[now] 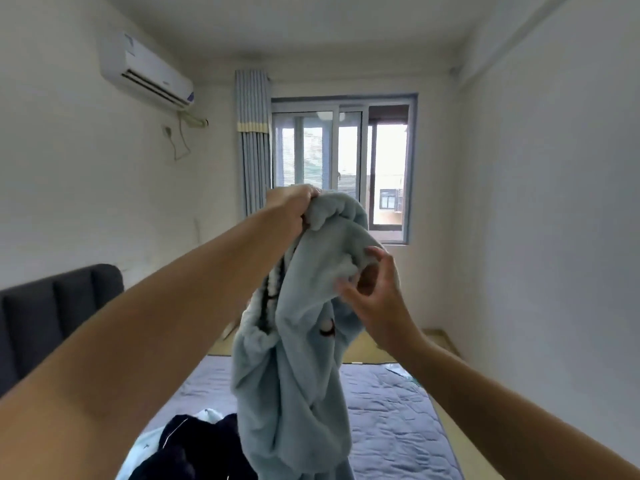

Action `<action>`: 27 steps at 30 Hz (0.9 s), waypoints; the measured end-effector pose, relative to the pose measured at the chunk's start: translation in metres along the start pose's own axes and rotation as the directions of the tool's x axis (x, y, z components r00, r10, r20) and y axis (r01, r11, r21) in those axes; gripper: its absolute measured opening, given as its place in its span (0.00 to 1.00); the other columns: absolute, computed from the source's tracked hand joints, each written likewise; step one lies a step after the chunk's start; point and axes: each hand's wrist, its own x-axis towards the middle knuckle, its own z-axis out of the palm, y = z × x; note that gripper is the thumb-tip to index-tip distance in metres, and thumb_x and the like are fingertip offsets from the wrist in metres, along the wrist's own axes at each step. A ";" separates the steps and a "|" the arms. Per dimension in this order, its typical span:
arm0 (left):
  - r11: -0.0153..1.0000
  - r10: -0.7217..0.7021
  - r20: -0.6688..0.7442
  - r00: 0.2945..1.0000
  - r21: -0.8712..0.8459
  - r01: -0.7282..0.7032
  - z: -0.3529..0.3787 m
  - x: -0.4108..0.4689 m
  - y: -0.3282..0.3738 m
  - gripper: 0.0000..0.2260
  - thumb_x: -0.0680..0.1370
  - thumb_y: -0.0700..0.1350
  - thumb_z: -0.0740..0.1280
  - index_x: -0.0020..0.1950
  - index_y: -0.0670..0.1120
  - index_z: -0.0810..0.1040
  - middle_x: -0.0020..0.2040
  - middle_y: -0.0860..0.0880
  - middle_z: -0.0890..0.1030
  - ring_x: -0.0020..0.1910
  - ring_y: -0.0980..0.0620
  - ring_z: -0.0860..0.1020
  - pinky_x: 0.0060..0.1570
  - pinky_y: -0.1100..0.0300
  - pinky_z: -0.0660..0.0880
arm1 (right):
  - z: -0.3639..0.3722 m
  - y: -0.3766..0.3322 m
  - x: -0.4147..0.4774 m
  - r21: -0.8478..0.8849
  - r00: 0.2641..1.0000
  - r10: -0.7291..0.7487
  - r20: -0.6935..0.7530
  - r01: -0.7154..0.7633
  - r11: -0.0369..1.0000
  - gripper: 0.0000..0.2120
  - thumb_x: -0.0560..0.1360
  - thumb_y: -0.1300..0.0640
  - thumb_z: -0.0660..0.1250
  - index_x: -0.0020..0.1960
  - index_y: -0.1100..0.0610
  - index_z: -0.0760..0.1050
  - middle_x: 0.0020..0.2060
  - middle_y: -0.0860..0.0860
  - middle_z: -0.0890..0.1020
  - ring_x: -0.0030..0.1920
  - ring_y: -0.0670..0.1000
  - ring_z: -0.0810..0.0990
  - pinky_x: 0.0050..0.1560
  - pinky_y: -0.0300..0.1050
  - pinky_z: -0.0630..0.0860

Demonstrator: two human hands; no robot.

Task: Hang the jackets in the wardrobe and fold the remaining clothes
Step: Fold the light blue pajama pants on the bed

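Note:
A fluffy pale blue jacket [298,368] hangs in the air in front of me, over the bed. My left hand [294,206] grips its top edge and holds it up high. Lower and to the right, my right hand [374,289] has its fingers spread and curved at the fleece near the jacket's upper part, touching it; no firm hold shows. A dark navy garment with white piping [194,448] lies in a heap on the bed below, on top of a light blue piece [145,445].
The bed has a grey-blue quilted cover [391,417] and a dark padded headboard [52,317] on the left. A window [343,161] with a striped curtain [252,140] is straight ahead. An air conditioner [145,74] hangs on the left wall.

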 end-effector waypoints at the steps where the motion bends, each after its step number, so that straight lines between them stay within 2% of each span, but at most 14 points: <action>1: 1.000 -0.023 0.029 0.999 -0.020 0.023 0.010 -0.004 0.000 0.07 0.73 0.38 0.68 0.50 0.39 0.80 0.42 0.42 0.82 0.41 0.46 0.81 0.40 0.55 0.81 | 0.007 0.001 -0.002 -0.030 0.999 0.032 -0.005 -0.032 0.999 0.41 0.67 0.43 0.74 0.72 0.48 0.56 0.64 0.49 0.69 0.63 0.52 0.72 0.62 0.51 0.75; 4: 0.998 -0.051 0.152 0.987 -0.027 0.056 0.034 -0.020 0.006 0.02 0.74 0.37 0.66 0.44 0.38 0.77 0.35 0.43 0.76 0.33 0.47 0.76 0.30 0.58 0.76 | 0.016 0.006 0.014 -0.139 0.973 0.212 -0.090 -0.223 0.965 0.53 0.65 0.42 0.75 0.77 0.49 0.44 0.71 0.53 0.63 0.70 0.54 0.66 0.69 0.53 0.66; 6: 0.998 -0.051 0.256 0.965 -0.022 0.059 0.044 -0.032 0.009 0.06 0.77 0.34 0.63 0.39 0.39 0.75 0.31 0.43 0.74 0.31 0.48 0.73 0.32 0.55 0.77 | 0.008 0.011 0.032 -0.143 0.925 0.315 -0.214 -0.349 0.926 0.51 0.66 0.48 0.75 0.77 0.51 0.45 0.67 0.54 0.69 0.66 0.57 0.71 0.64 0.51 0.70; 8: 0.998 -0.033 0.383 0.923 -0.035 0.051 0.046 -0.045 0.009 0.08 0.78 0.32 0.59 0.41 0.38 0.74 0.33 0.42 0.77 0.37 0.46 0.76 0.44 0.51 0.79 | -0.004 0.013 0.045 0.015 0.888 0.363 -0.281 -0.374 0.927 0.41 0.66 0.59 0.73 0.73 0.50 0.57 0.58 0.54 0.77 0.57 0.58 0.78 0.57 0.52 0.76; 10: 0.998 -0.034 0.452 0.891 -0.031 0.054 0.042 -0.044 0.004 0.06 0.78 0.31 0.58 0.45 0.37 0.73 0.37 0.41 0.81 0.42 0.45 0.81 0.45 0.51 0.80 | -0.016 0.020 0.055 0.186 0.889 0.362 -0.281 -0.320 0.929 0.26 0.64 0.65 0.67 0.61 0.50 0.73 0.49 0.57 0.81 0.48 0.59 0.81 0.51 0.56 0.80; 12: 0.999 -0.049 0.457 0.888 0.008 0.051 0.029 -0.035 0.000 0.05 0.78 0.30 0.59 0.52 0.35 0.72 0.44 0.39 0.82 0.44 0.44 0.82 0.42 0.52 0.82 | -0.025 0.019 0.059 0.313 0.885 0.395 -0.247 -0.313 0.897 0.17 0.68 0.66 0.63 0.53 0.52 0.78 0.43 0.57 0.82 0.42 0.56 0.80 0.44 0.51 0.79; 14: 0.970 -0.007 0.483 0.876 0.214 -0.111 0.014 -0.019 -0.007 0.16 0.74 0.31 0.66 0.61 0.37 0.71 0.55 0.38 0.78 0.50 0.44 0.81 0.47 0.52 0.81 | -0.034 0.015 0.065 0.372 0.881 0.435 -0.186 -0.346 0.861 0.11 0.74 0.68 0.60 0.49 0.57 0.78 0.34 0.53 0.81 0.36 0.51 0.77 0.36 0.40 0.77; 16: 0.761 0.132 0.632 0.764 0.429 -0.487 0.000 -0.006 -0.019 0.28 0.71 0.33 0.71 0.68 0.48 0.68 0.58 0.42 0.76 0.54 0.44 0.79 0.53 0.51 0.80 | -0.042 0.012 0.075 0.292 0.885 0.435 -0.168 -0.377 0.879 0.10 0.75 0.68 0.60 0.42 0.58 0.76 0.30 0.50 0.79 0.33 0.48 0.75 0.30 0.35 0.74; 18: 0.370 0.238 0.812 0.533 0.432 -0.823 -0.007 -0.003 -0.030 0.34 0.71 0.34 0.71 0.73 0.52 0.62 0.56 0.47 0.73 0.50 0.50 0.77 0.49 0.60 0.79 | -0.046 0.012 0.088 0.133 0.890 0.438 -0.126 -0.422 0.897 0.07 0.74 0.67 0.60 0.42 0.60 0.75 0.35 0.53 0.78 0.36 0.49 0.76 0.35 0.37 0.74; 20: -0.024 0.235 0.919 0.316 0.330 -0.944 -0.010 0.001 -0.038 0.30 0.73 0.37 0.71 0.72 0.49 0.65 0.52 0.50 0.68 0.45 0.55 0.73 0.42 0.67 0.74 | -0.046 0.012 0.096 -0.039 0.895 0.441 -0.063 -0.444 0.895 0.07 0.73 0.65 0.61 0.48 0.63 0.77 0.39 0.55 0.80 0.40 0.51 0.78 0.42 0.42 0.76; 21: -0.172 0.230 0.935 0.269 0.311 -0.935 -0.010 0.004 -0.039 0.24 0.74 0.39 0.71 0.68 0.47 0.69 0.51 0.50 0.67 0.43 0.54 0.73 0.40 0.66 0.73 | -0.044 0.012 0.098 -0.093 0.895 0.444 -0.044 -0.447 0.890 0.09 0.73 0.64 0.62 0.51 0.63 0.77 0.41 0.55 0.81 0.42 0.51 0.79 0.44 0.42 0.76; 22: -0.290 0.245 0.933 0.264 0.331 -0.898 -0.011 0.006 -0.038 0.17 0.76 0.42 0.69 0.63 0.46 0.71 0.50 0.49 0.68 0.43 0.50 0.75 0.39 0.61 0.72 | -0.042 0.011 0.099 -0.122 0.898 0.440 -0.031 -0.440 0.890 0.10 0.73 0.64 0.62 0.52 0.62 0.77 0.41 0.55 0.81 0.42 0.50 0.79 0.44 0.42 0.77; 24: -0.404 0.348 0.882 0.319 0.448 -0.798 -0.011 0.013 -0.037 0.10 0.78 0.48 0.65 0.58 0.47 0.73 0.50 0.48 0.72 0.46 0.47 0.76 0.40 0.57 0.70 | -0.039 0.009 0.099 -0.147 0.906 0.422 0.012 -0.416 0.897 0.10 0.73 0.64 0.62 0.53 0.60 0.77 0.42 0.53 0.81 0.41 0.48 0.78 0.41 0.39 0.77; 27: -0.301 0.440 0.779 0.447 0.597 -0.744 -0.007 0.028 -0.041 0.10 0.79 0.52 0.62 0.55 0.48 0.74 0.53 0.47 0.71 0.49 0.48 0.73 0.45 0.54 0.72 | -0.036 0.007 0.100 -0.132 0.909 0.414 0.041 -0.406 0.904 0.09 0.74 0.63 0.62 0.50 0.57 0.78 0.41 0.52 0.81 0.41 0.49 0.78 0.44 0.41 0.78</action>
